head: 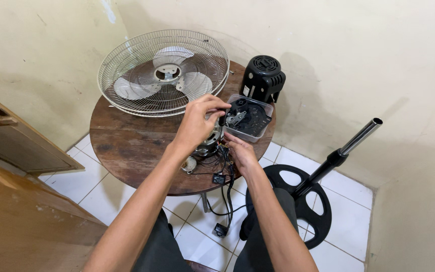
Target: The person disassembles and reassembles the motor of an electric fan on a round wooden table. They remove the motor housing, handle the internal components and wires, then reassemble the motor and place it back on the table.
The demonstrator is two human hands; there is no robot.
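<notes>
1. A metal fan motor (210,140) is gripped from above by the left hand (198,122), the fingers (216,103) curled closed over its top; it stands on the round wooden table (127,141).
2. The motor's lower right side is met by the right hand (241,152); its fingertips are pressed in among the dark wires (222,163) there, but whether anything is pinched cannot be told.
3. Under both hands, the wires are spread over the table's near edge, and a black cable with a plug (221,229) hangs down towards the tiled floor.
4. Just beyond the right hand, a clear plastic tray (265,123) holding black parts is set.
5. Further beyond it, a black motor housing (263,78) stands near the wall.
6. Beyond the left hand, a wire fan guard (122,60) with pale blades (197,83) inside it is laid.
7. Right of the right hand, off the table, a black fan base (318,211) with a metal pole (361,133) rests on the floor.
</notes>
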